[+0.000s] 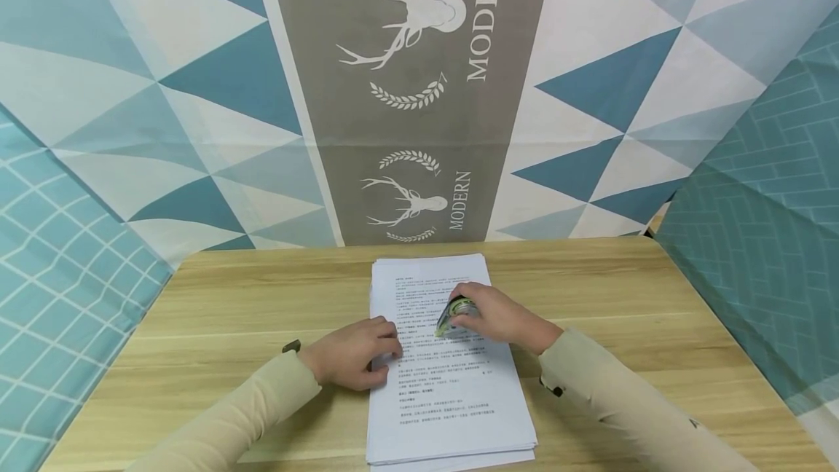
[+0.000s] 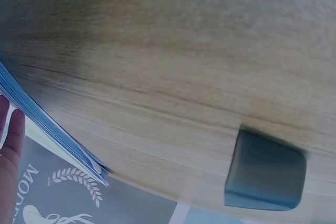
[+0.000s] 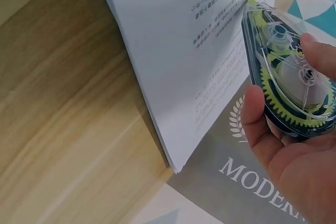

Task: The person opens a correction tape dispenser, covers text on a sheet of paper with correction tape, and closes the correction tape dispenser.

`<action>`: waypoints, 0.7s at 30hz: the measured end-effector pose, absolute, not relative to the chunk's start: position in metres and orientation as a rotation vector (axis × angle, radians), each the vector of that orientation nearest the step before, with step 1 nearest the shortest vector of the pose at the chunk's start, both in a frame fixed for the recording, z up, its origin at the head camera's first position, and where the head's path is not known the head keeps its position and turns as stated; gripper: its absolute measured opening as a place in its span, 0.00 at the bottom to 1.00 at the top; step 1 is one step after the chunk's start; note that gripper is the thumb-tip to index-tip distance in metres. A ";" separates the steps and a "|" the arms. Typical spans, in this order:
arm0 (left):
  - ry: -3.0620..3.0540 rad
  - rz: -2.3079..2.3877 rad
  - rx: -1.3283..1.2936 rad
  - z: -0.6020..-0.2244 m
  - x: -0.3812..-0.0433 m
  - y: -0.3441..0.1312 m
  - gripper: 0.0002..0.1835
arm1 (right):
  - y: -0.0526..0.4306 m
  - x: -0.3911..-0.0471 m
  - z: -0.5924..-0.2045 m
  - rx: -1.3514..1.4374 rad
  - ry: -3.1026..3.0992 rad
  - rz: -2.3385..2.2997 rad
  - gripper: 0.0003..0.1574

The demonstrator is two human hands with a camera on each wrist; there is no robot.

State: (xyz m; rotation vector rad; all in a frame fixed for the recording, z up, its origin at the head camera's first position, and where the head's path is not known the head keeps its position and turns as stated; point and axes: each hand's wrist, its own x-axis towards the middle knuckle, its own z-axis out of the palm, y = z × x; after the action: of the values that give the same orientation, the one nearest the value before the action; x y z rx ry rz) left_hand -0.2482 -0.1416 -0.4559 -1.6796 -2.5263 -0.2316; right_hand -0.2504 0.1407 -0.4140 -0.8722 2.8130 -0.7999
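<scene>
A thick stack of printed paper (image 1: 452,439) lies in the middle of the wooden table. My right hand (image 1: 501,317) grips a correction tape (image 3: 286,69) with a clear case and green toothed wheels, thumb on one side and fingers on the other. The tape's pointed tip is right at the lines of text on the top sheet. At the stack's left edge rests my left hand (image 1: 354,355), its fingers loosely bent over the margin and holding nothing. Only a few fingers (image 2: 16,135) of it show in the left wrist view, beside the sheets' edges.
The wooden table (image 1: 609,297) extends to both sides of the stack. Behind it hangs a patterned cloth (image 1: 426,122) with deer heads and triangles. A tiled blue cloth (image 1: 59,253) is at the left, another (image 1: 760,239) at the right.
</scene>
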 end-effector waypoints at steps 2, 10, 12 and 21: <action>-2.519 -0.236 -1.680 -0.457 -0.249 -0.142 0.11 | 0.141 -0.250 -0.412 -0.889 2.817 -0.773 0.14; -2.510 -0.252 -1.676 -0.458 -0.250 -0.143 0.11 | 0.149 -0.249 -0.408 -0.856 2.816 -0.737 0.14; -2.516 -0.255 -1.673 -0.459 -0.250 -0.143 0.11 | 0.152 -0.249 -0.408 -0.849 2.826 -0.722 0.14; -2.516 -0.268 -1.673 -0.459 -0.250 -0.142 0.11 | 0.168 -0.248 -0.405 -0.799 2.833 -0.709 0.14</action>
State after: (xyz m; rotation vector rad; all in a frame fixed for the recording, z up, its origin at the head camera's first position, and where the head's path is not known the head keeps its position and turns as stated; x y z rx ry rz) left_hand -0.2499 -0.1422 -0.4593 -1.6726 -2.5165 -0.2685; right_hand -0.2482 0.1680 -0.4046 -0.7988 2.8330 -0.7094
